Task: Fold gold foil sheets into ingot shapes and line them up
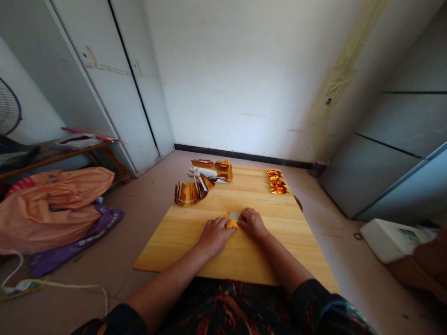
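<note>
A wooden desk (pixel 265 260) serves as the landmark. On its far left corner lies a curled stack of gold foil sheets (pixel 190 191), and just behind that a pile of gold and white paper (pixel 211 170). Near its far right edge sits a small heap of folded gold foil pieces (pixel 277 182). On the floor left of the desk lie an orange plastic bag (pixel 52 204) and a purple bag (pixel 75 242). A white box (pixel 389 238) rests on the floor to the desk's right.

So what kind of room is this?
Probably a room in a home: a low wooden table on a tiled floor, closet doors, stuffed bags. Both hands press gold paper.
</note>
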